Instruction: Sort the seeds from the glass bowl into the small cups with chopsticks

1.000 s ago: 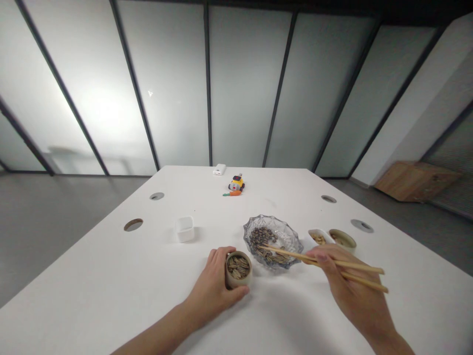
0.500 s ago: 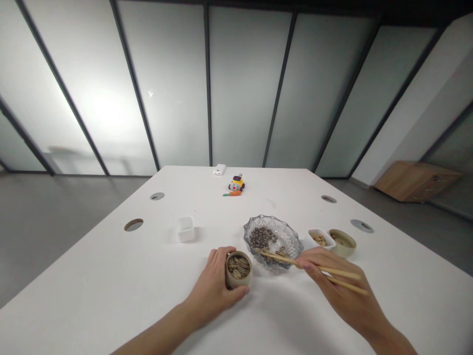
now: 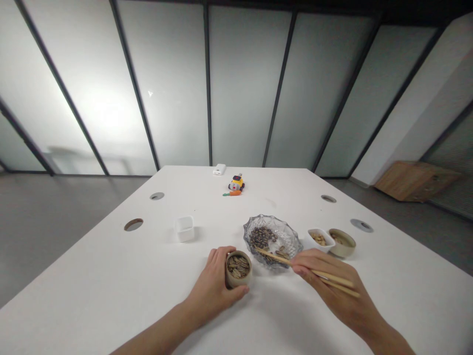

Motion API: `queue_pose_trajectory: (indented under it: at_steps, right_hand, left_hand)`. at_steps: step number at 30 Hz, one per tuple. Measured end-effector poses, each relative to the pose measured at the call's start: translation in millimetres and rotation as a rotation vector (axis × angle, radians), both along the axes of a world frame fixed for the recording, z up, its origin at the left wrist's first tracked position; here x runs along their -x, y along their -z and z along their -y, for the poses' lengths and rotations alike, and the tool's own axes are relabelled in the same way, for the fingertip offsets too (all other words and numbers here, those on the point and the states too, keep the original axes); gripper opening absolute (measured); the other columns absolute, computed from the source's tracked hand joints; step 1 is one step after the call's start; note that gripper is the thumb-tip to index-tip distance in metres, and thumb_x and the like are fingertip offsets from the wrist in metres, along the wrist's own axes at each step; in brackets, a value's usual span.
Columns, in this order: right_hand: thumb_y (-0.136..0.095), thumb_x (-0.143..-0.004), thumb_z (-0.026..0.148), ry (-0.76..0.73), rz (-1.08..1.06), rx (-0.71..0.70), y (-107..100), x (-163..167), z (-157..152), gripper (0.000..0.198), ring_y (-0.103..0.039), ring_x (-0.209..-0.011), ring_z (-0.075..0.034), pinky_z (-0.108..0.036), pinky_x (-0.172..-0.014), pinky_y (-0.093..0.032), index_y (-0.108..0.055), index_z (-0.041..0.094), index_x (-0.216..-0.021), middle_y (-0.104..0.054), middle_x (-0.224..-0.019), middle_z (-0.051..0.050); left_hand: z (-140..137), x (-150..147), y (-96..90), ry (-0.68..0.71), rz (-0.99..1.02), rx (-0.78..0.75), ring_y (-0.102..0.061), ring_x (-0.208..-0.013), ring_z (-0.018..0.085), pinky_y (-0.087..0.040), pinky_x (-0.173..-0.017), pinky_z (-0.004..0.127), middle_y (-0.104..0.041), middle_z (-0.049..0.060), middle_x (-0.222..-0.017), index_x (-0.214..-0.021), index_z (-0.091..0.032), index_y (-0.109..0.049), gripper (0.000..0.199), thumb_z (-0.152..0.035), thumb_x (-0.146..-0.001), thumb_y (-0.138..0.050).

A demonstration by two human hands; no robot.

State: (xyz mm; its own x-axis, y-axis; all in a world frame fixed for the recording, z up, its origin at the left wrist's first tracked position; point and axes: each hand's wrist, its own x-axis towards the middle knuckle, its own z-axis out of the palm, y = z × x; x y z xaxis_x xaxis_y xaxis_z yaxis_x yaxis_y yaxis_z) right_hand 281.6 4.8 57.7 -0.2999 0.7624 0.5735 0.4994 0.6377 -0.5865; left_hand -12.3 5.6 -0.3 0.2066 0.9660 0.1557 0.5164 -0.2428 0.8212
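My left hand [image 3: 214, 281] is wrapped round a small beige cup [image 3: 233, 282] standing on the table. Striped sunflower seeds [image 3: 238, 266] fill the cup. In my right hand [image 3: 328, 283] is a pair of wooden chopsticks [image 3: 275, 256], their tips over the near left rim of a clear glass bowl [image 3: 288, 234]. Dark seeds or beans [image 3: 262, 237] lie in the bowl's left part, with some sunflower seeds [image 3: 283, 252] near its front. Whether the tips pinch a seed is too small to tell.
Right of the bowl stand a white dish [image 3: 330, 242] of pale nuts and a beige bowl [image 3: 345, 251]. A white square container [image 3: 185, 230] sits at left. Farther back are a toy car [image 3: 236, 183], a toy carrot [image 3: 232, 194] and a white box-like device [image 3: 219, 169].
My right hand and the chopsticks have shifted slightly left, and the two sticks look closer together. My left hand and the cup have stayed in place.
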Motion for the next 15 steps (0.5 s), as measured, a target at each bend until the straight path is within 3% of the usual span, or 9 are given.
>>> queue_pose_trajectory:
  at_steps: [5,11,15]
  right_hand:
    - [-0.07,-0.102,0.038,0.062,0.007,-0.105,-1.7,-2.7,-2.6,0.021,-0.081,-0.081,-0.02,-0.028,-0.075,-0.067,-0.083,0.027,-0.089,-0.084,-0.09,-0.003]
    - [-0.066,-0.104,0.044,0.27,-0.036,-0.201,-7.5,-11.1,-2.7,0.028,-0.082,-0.084,-0.021,-0.03,-0.078,-0.067,-0.084,0.029,-0.089,-0.085,-0.09,-0.001]
    - [-0.063,-0.105,0.049,0.23,-0.116,-0.18,-12.3,-5.5,1.5,0.034,-0.082,-0.08,-0.022,-0.031,-0.071,-0.068,-0.084,0.029,-0.086,-0.084,-0.084,-0.002]
  left_hand:
    - [-0.5,0.1,1.1,0.005,-0.001,0.006,-0.057,-0.13,0.033,-0.046,-0.119,0.052,-0.062,0.011,-0.133,-0.135,-0.024,-0.054,0.069,-0.022,-0.071,-0.081]
    - [-0.2,0.3,0.8,-0.006,0.009,0.021,-0.057,-0.131,0.033,-0.046,-0.12,0.053,-0.061,0.011,-0.134,-0.136,-0.024,-0.053,0.071,-0.023,-0.071,-0.082]
    - [0.6,0.0,0.8,-0.012,0.016,0.01,-0.058,-0.131,0.034,-0.046,-0.12,0.053,-0.061,0.012,-0.134,-0.135,-0.024,-0.054,0.071,-0.023,-0.07,-0.082]
